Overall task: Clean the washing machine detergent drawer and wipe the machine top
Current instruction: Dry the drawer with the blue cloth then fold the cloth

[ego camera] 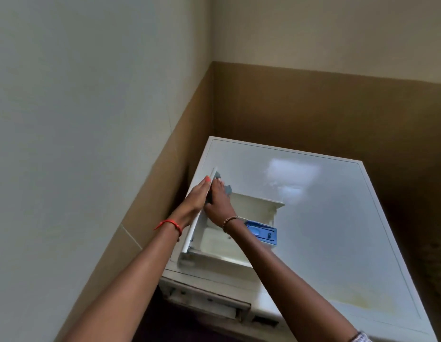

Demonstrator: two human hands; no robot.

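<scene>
The white detergent drawer (241,245) lies pulled out on the white washing machine top (338,218), with a blue insert (262,233) in one compartment. My left hand (196,197) holds the drawer's front panel (193,233) at its upper end. My right hand (218,202) presses a grey cloth (227,189) against the inner side of that panel. Part of the cloth is hidden under my fingers.
The machine stands in a corner between a left wall (91,119) and a back wall (325,107), both tan below and pale above. The empty drawer slot (209,304) shows on the machine's front. A yellowish stain (357,304) marks the top's near right part.
</scene>
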